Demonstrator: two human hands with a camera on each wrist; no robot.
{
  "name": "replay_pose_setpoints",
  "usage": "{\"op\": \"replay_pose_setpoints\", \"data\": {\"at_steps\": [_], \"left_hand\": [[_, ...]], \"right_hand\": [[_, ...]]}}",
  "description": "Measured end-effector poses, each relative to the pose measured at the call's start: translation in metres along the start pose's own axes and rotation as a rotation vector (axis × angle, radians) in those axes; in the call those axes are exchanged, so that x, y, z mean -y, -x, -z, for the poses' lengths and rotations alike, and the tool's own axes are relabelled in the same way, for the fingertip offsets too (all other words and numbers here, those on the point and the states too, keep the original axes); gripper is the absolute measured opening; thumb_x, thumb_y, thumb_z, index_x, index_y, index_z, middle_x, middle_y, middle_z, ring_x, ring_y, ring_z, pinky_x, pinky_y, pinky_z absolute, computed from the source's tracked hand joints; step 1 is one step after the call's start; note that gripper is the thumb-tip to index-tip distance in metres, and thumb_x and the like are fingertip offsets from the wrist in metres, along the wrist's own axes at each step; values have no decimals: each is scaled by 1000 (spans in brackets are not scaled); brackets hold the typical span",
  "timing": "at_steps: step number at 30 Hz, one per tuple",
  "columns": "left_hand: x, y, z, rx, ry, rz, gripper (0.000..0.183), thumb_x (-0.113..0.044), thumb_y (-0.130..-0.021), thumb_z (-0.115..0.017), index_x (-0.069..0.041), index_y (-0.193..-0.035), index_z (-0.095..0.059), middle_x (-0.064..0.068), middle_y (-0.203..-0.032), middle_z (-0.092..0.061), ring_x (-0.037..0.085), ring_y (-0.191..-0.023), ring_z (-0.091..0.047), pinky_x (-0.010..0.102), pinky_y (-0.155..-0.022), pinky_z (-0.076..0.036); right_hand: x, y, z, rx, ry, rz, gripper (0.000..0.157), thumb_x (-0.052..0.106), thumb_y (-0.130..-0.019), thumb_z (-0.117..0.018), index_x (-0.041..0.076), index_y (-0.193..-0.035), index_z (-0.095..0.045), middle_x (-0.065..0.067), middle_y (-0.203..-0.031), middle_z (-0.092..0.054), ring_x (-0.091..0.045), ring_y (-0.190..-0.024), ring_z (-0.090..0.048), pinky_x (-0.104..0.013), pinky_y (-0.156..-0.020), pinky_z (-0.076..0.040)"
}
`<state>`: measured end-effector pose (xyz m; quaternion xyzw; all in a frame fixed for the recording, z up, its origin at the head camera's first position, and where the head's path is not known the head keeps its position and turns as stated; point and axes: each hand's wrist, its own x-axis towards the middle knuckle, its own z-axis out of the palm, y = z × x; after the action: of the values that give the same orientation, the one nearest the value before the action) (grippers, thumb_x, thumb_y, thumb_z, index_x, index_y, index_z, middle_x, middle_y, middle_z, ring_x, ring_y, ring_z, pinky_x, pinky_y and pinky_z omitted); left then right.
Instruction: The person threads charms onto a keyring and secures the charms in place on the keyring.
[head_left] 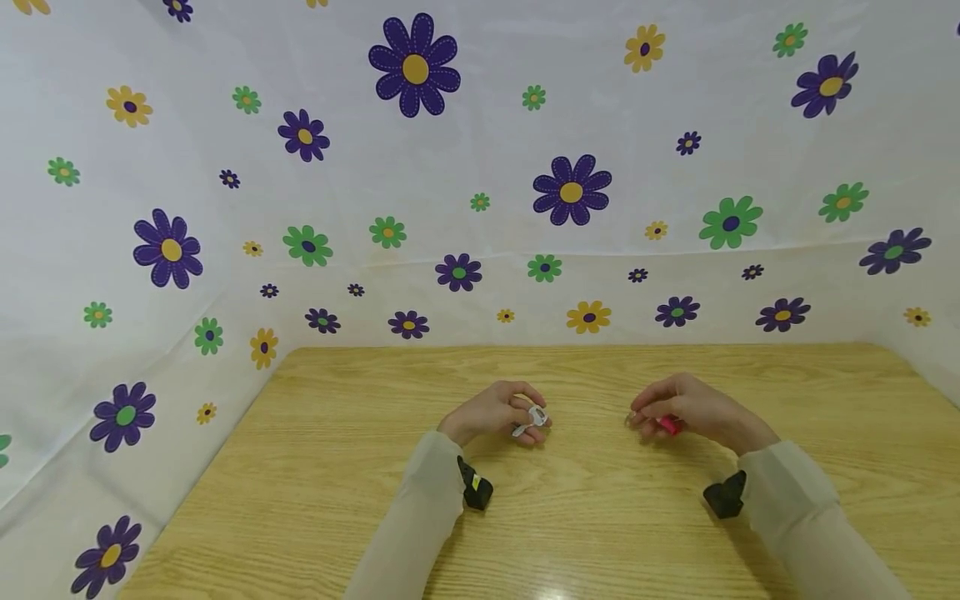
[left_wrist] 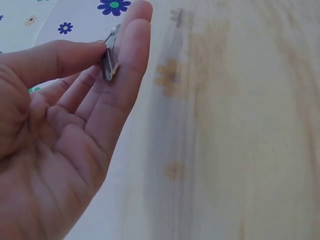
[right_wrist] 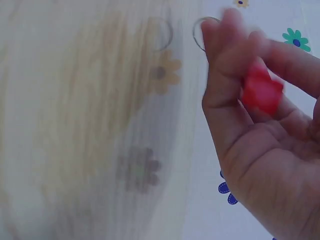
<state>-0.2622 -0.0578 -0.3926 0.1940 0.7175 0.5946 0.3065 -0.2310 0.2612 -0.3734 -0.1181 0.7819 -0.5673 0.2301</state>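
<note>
Over the middle of the wooden table, both hands are raised a short way apart. My left hand pinches a small silver key between thumb and fingers. A small metal loop shows at the key's top in the left wrist view. On the other side, my right hand grips a thin metal ring at its fingertips. A bright pinkish-red tag hangs behind those fingers, partly hidden and blurred. The ring points toward the left hand.
A white cloth with purple, yellow and green flowers hangs behind the table and along its sides. Dark wrist cameras sit at the sleeve cuffs. The tabletop reflects the hands and flowers.
</note>
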Motion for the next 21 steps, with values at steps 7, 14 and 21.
{"op": "replay_pose_setpoints", "data": {"at_steps": [7, 14, 21], "left_hand": [[-1, 1, -2, 1, -14, -24, 26, 9, -102, -47, 12, -127, -53, 24, -113, -70, 22, -85, -74, 33, -75, -60], [-1, 1, -6, -15, -14, -41, 23, 3, -103, -53, 12, -125, -55, 25, -111, -71, 19, -80, -73, 34, -75, -60], [1, 3, -10, -15, -22, -56, 22, 2, -104, -53, 12, -123, -56, 24, -110, -72, 23, -83, -75, 36, -76, -60]], "right_hand": [[-1, 1, -4, -117, 54, -12, 23, 4, -100, -61, -15, -113, -64, -5, -86, -69, -12, -66, -57, -23, -57, -44], [-1, 0, -9, -148, 61, -8, 14, 3, -99, -62, -9, -104, -67, -5, -84, -69, -12, -64, -57, -23, -54, -43], [-3, -1, -14, -157, 88, 19, 7, 1, -98, -63, -5, -96, -64, -4, -80, -69, -12, -61, -56, -23, -52, -41]]}}
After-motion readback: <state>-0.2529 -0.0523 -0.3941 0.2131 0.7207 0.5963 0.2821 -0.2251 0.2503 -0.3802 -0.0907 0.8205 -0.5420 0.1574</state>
